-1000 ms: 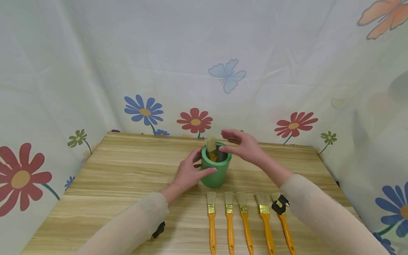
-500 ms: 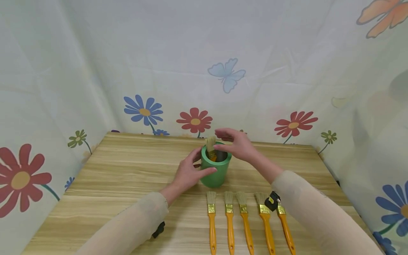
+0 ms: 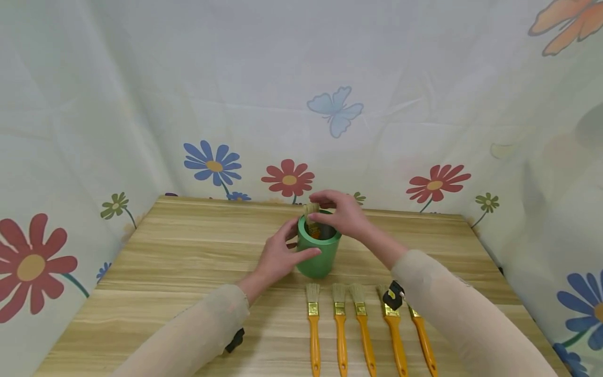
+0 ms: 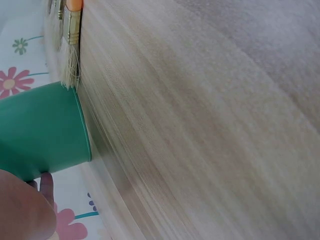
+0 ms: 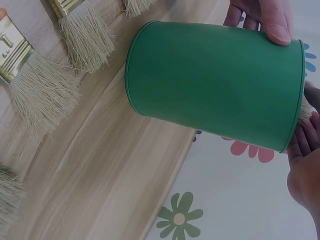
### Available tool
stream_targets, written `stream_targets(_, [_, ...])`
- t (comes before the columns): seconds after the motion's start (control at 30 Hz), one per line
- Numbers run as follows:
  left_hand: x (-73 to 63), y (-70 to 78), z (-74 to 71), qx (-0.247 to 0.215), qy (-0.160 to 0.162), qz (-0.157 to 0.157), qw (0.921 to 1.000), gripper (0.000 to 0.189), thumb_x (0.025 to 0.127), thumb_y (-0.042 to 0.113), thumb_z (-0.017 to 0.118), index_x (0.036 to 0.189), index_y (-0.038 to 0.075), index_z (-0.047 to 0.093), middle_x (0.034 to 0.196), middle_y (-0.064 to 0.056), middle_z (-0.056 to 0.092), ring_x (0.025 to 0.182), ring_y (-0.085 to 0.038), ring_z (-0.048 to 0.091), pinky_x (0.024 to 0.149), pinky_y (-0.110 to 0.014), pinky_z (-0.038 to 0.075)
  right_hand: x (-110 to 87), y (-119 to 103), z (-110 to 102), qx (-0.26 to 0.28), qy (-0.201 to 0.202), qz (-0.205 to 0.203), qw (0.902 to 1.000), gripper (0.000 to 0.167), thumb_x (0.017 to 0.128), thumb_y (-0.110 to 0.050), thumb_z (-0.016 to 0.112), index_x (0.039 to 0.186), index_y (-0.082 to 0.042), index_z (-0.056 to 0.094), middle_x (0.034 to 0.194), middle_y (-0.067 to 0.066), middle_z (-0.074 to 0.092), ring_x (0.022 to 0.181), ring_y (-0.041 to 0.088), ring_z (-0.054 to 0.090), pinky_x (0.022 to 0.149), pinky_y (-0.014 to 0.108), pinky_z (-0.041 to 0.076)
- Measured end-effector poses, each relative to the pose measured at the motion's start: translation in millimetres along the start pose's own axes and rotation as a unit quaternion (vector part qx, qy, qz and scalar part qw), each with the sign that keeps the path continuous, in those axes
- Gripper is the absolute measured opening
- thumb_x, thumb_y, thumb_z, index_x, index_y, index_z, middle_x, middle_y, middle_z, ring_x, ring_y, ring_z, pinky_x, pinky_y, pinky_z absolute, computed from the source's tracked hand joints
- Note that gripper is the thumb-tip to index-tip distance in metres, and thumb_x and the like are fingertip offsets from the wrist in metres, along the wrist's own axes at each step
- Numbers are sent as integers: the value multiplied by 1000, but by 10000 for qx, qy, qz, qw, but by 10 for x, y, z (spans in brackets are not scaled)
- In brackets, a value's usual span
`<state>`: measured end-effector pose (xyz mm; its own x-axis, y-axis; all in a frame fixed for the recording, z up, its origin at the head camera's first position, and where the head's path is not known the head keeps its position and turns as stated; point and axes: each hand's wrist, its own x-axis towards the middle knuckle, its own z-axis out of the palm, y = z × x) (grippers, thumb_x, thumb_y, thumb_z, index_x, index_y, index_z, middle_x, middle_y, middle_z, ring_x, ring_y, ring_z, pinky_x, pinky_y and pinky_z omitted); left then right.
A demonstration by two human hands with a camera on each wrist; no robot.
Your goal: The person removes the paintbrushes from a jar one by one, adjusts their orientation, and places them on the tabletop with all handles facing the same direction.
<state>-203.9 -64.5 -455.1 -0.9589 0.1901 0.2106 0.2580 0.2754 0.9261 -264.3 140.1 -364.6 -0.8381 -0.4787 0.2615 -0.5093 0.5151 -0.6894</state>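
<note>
A green cup [image 3: 318, 262] stands upright on the wooden table, with a paintbrush [image 3: 309, 208] in it, bristles up. My left hand [image 3: 279, 255] grips the cup from its left side, thumb across the front and fingers round the back. My right hand [image 3: 347, 215] is over the rim, pinching the brush's bristles between thumb and fingers. In the right wrist view, the bristles [image 5: 304, 112] show between the fingers beyond the cup's rim. The brush's handle is mostly hidden inside the cup. The left wrist view shows the cup's lower wall [image 4: 45, 130].
Several paintbrushes with orange handles, such as the leftmost paintbrush [image 3: 314, 335], lie in a row in front of the cup, bristles toward it. My right sleeve [image 3: 452, 309] passes over the right end of the row. A flower-printed cloth [image 3: 235, 94] hangs behind the table [image 3: 188, 251].
My right hand has moved left over the cup's rim, its thumb now across the brush's bristles and its fingers drawn closer round them. My left hand stays on the cup.
</note>
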Motion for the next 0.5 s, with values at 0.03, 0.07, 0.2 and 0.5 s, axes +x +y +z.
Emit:
stream_targets(0.03, [-1, -2, 1, 10, 1, -12, 10000, 81, 85, 41, 92, 155, 33, 51, 152, 8, 59, 143, -21, 55, 113, -50, 53, 5, 5, 11, -22, 32, -40, 10000, 50, 94, -18, 86, 139, -4, 69, 135, 13, 72, 126, 33, 69, 109, 50, 56])
stream_targets(0.07, [-2, -7, 3, 12, 6, -8, 10000, 81, 86, 41, 92, 155, 32, 51, 152, 7, 59, 143, -21, 55, 113, -51, 53, 9, 8, 20, -48, 66, -72, 9999, 48, 94, -18, 85, 137, -4, 70, 134, 13, 72, 125, 32, 69, 108, 51, 57])
stream_targets(0.2, [-1, -22, 6, 27, 13, 18, 10000, 82, 85, 41, 92, 155, 32, 51, 152, 7, 59, 143, -21, 55, 113, -51, 53, 19, 11, 48, -169, 171, -122, 9996, 38, 95, -17, 84, 130, -6, 73, 126, 10, 75, 115, 29, 73, 102, 48, 61])
stream_targets(0.5, [10, -52, 9, 41, -9, -27, 10000, 81, 85, 44, 91, 154, 34, 50, 149, 12, 59, 141, -16, 56, 112, -45, 55, -32, 10, 43, -138, 424, -88, 9990, 23, 98, -13, 81, 119, -6, 76, 113, 9, 77, 101, 26, 74, 89, 44, 64])
